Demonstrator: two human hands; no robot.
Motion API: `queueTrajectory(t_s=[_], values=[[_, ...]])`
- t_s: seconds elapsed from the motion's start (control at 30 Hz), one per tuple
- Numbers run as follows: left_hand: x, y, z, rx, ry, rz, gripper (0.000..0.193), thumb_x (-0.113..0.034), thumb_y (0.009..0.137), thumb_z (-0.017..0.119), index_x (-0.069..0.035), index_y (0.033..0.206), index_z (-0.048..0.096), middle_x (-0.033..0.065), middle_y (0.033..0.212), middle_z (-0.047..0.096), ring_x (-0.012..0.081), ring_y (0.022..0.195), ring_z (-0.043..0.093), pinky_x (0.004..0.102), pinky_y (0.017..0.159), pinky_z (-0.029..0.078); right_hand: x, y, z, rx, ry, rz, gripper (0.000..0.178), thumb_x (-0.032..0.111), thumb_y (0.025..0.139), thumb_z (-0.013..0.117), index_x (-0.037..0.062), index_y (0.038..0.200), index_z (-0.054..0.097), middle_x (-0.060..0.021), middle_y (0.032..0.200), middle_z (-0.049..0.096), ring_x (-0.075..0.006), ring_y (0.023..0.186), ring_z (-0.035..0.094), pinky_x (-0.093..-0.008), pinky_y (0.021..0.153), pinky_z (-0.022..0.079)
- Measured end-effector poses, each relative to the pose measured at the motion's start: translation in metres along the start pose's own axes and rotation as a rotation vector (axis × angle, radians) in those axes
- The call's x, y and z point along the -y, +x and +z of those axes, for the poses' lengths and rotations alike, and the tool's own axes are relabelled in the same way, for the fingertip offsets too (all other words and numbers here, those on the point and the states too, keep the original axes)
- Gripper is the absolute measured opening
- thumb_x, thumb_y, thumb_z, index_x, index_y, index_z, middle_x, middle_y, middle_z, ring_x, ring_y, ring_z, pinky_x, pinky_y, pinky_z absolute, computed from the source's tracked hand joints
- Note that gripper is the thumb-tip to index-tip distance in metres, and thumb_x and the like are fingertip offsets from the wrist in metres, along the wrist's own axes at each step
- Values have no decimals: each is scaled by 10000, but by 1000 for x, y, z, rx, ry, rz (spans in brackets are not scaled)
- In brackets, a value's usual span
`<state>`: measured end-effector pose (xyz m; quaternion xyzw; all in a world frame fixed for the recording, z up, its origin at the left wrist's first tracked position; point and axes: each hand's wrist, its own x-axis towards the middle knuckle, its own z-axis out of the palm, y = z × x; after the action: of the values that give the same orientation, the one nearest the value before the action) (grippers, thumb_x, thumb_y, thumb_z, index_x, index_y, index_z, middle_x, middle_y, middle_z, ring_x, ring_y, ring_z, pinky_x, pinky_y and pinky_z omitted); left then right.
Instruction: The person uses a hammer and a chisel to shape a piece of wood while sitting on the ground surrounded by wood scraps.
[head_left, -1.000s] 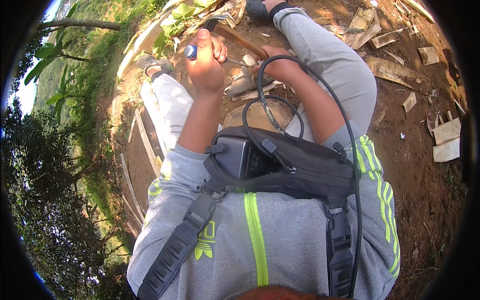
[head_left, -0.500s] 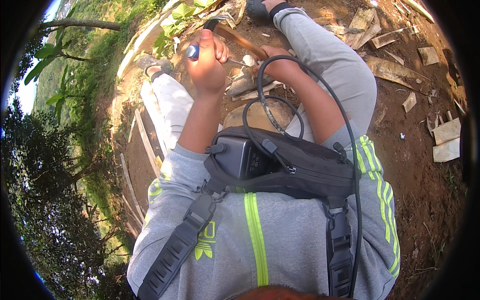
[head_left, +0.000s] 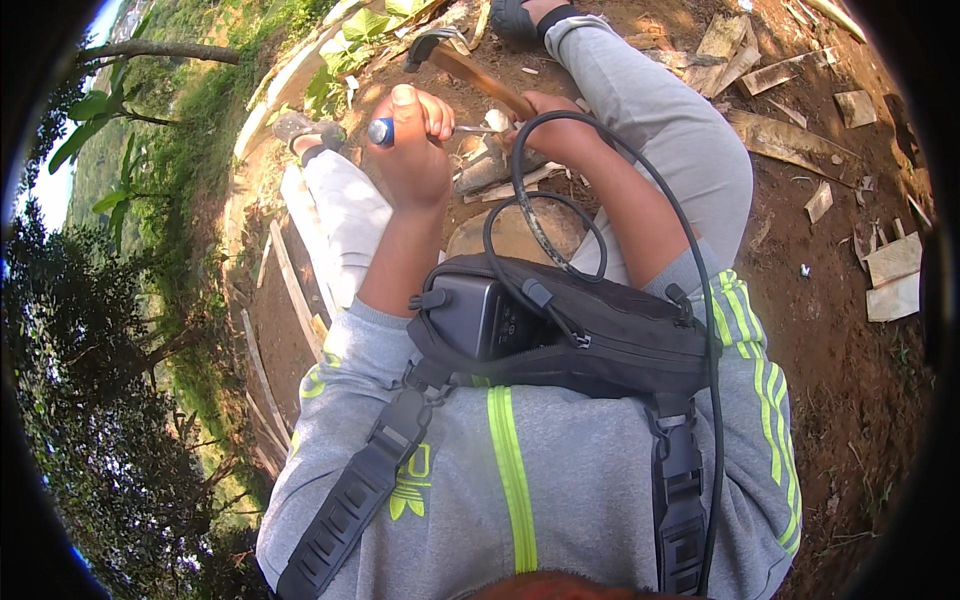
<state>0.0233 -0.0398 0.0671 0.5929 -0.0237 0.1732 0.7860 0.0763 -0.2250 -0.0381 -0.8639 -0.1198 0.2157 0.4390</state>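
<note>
My left hand (head_left: 412,145) is closed round the blue handle of a screwdriver (head_left: 380,131), thumb up. Its thin metal shaft runs right, toward a small pale piece (head_left: 497,120) beside my right fingers. My right hand (head_left: 560,122) grips the wooden handle of a hammer (head_left: 470,76), whose dark head lies to the upper left, beyond my left hand. Whether the right fingers also pinch the pale piece I cannot tell. Under the hands lies a greyish chunk of wood (head_left: 490,172) on the ground, between my legs.
A black cable (head_left: 527,205) loops in front of my right forearm from a black chest bag (head_left: 600,340). A rounded tan stone (head_left: 480,237) sits nearer me. Wood offcuts (head_left: 895,260) litter the brown soil at right. Long wooden strips (head_left: 290,270) lie left, before a planted slope.
My left hand with the screwdriver has come a little nearer to me, and its shaft lies more level. The hammer and my right hand have hardly shifted.
</note>
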Motion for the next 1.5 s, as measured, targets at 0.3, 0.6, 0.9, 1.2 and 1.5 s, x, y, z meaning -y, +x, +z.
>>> queueTrajectory(t_s=[0.3, 0.6, 0.9, 1.2, 1.5], values=[[0, 1, -2, -29, -70, 11, 441, -257, 1132, 503, -55, 741, 465, 29, 660, 444, 143, 601, 442, 314, 606, 415, 2, -1, 1, 0, 5, 21, 350, 317, 814, 848, 120, 1048, 678, -108, 981, 742, -298, 945, 724, -429, 826, 548], [4, 6, -2, -2, -30, -19, 479, -333, 1130, 520, -91, 730, 416, 48, 659, 445, 175, 581, 430, 358, 621, 403, -6, 2, 4, -24, 14, -5, 372, 329, 814, 859, 113, 1069, 694, -102, 940, 761, -260, 813, 745, -411, 743, 564], [-3, 6, 2, -44, -23, -22, 487, -345, 1128, 524, -95, 727, 410, 40, 642, 438, 172, 579, 438, 355, 615, 396, 8, -2, -2, 43, 45, 69, 445, 314, 821, 889, 43, 1120, 701, -156, 1020, 753, -308, 945, 714, -426, 835, 528], [3, 6, -1, -18, -24, -29, 491, -347, 1134, 508, -99, 722, 410, 36, 646, 442, 172, 585, 442, 355, 619, 399, -1, 2, 3, -1, -28, -3, 443, 311, 824, 887, 42, 1122, 701, -158, 1030, 755, -315, 958, 716, -428, 838, 529], [-1, 7, 0, -49, -47, -27, 519, -359, 1138, 507, -95, 703, 405, 40, 648, 440, 175, 587, 434, 351, 612, 392, 6, -3, -5, -1, -11, 30, 442, 309, 823, 892, 52, 1129, 704, -152, 1024, 766, -307, 946, 722, -424, 835, 535]])
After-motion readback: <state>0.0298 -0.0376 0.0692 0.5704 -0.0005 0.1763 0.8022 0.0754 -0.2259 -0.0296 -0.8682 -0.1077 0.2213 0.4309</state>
